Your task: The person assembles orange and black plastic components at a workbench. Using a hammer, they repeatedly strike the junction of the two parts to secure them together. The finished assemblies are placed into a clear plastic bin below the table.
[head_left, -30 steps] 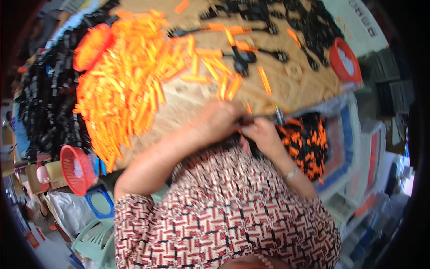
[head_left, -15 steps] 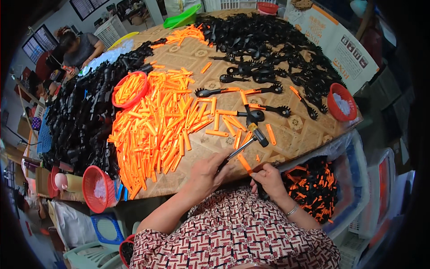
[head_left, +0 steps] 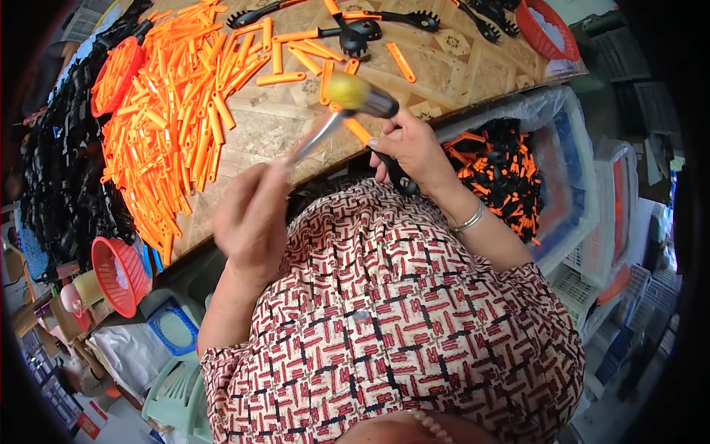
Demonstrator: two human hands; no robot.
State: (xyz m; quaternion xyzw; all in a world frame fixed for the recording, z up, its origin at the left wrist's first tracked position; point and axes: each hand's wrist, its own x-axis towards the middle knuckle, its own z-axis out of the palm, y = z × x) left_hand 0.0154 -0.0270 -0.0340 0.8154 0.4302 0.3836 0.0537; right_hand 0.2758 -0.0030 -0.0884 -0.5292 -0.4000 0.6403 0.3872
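My left hand (head_left: pixel 253 214), blurred by motion, is closed round the handle of a mallet (head_left: pixel 353 95). The mallet's head is yellow at one end and black at the other, raised over the table's near edge. My right hand (head_left: pixel 414 146) grips a black kitchen utensil (head_left: pixel 399 180) just off that edge; its orange handle (head_left: pixel 357 132) points up and left onto the table. Fingers hide part of the utensil, so its kind is unclear. Loose orange handles (head_left: pixel 277 78) and a few black utensils joined to orange handles (head_left: pixel 356 33) lie beyond the mallet.
A large heap of orange handles (head_left: pixel 166 111) covers the table's left, with a red basket (head_left: pixel 118 74) on it and black parts (head_left: pixel 63 163) beyond. A plastic-lined bin (head_left: pixel 569 159) of black and orange pieces stands at my right. Red baskets (head_left: pixel 549 33) (head_left: pixel 118 277) sit at the edges.
The view has tilted down toward my lap. My left hand has moved left of my right hand, with the mallet raised and blurred; my right hand still holds the utensil.
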